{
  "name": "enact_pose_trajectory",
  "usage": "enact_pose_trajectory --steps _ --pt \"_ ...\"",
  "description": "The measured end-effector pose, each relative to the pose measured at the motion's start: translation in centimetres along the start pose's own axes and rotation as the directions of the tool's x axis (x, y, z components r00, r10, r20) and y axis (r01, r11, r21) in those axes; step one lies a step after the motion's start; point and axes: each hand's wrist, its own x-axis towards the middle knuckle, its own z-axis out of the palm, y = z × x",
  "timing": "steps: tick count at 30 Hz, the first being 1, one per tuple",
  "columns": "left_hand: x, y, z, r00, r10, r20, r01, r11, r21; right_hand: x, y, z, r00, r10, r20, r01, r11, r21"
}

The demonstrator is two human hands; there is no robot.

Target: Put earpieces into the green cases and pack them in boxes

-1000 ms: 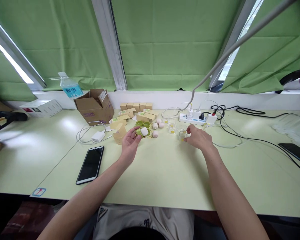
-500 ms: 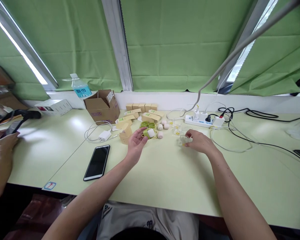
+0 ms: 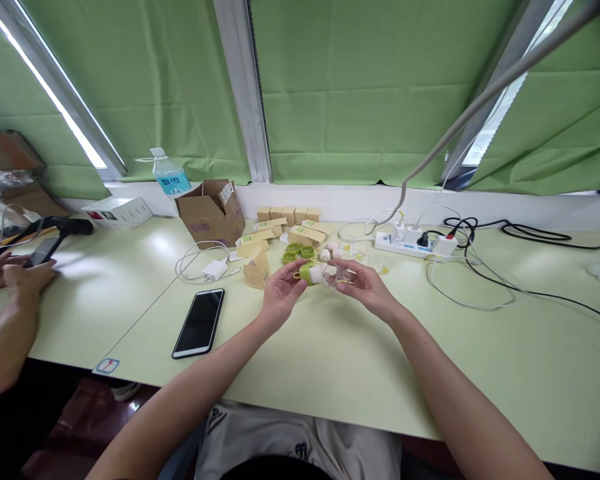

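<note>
My left hand (image 3: 283, 291) is closed on a small green holder with a white rounded piece (image 3: 315, 274) in its end. From the right, my right hand (image 3: 367, 287) pinches a clear plastic cup-like cover (image 3: 336, 275), its opening side right at the white piece. Whether the two parts touch I cannot tell. Just behind my hands lie several green round caps (image 3: 299, 252) and some pale round pieces (image 3: 325, 255). More clear covers with yellow bits (image 3: 360, 255) lie to the right of these.
Small kraft boxes (image 3: 300, 215) and an opened one (image 3: 257, 268) stand behind and left. A phone (image 3: 199, 323), charger (image 3: 215, 269) and cardboard box (image 3: 213, 213) are further left. A power strip (image 3: 405, 244) with cables is at right. Another person's hands (image 3: 25, 273) hold a phone.
My right hand has moved left with the clear cover, bringing it up to the white piece. My left hand has turned the green holder so the white piece faces right.
</note>
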Motion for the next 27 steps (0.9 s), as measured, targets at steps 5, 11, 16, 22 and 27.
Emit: enact_pose_trajectory --steps 5,11,16,22,27 --pt "-0.4 0.1 0.2 1.000 0.011 0.021 -0.013 0.995 0.099 0.0 0.7 1.5 1.000 -0.018 -0.013 0.018 0.999 -0.037" --pt "-0.5 0.1 -0.1 0.997 0.061 0.043 -0.071 0.945 0.318 -0.1 0.9 1.7 0.999 0.025 -0.042 -0.027 0.999 -0.043" --pt "-0.8 0.7 0.1 0.987 0.113 0.117 -0.153 0.889 0.431 -0.1 0.8 1.7 0.999 -0.011 -0.039 0.007 0.996 -0.088" --pt "-0.9 0.8 0.6 0.993 0.081 0.082 -0.110 0.878 0.466 0.0 1.1 2.1 1.000 -0.008 -0.026 0.006 0.998 -0.063" --pt "-0.8 0.9 0.6 0.992 0.098 0.084 -0.123 0.918 0.376 0.2 1.5 2.4 0.999 -0.009 -0.037 0.010 1.000 0.024"
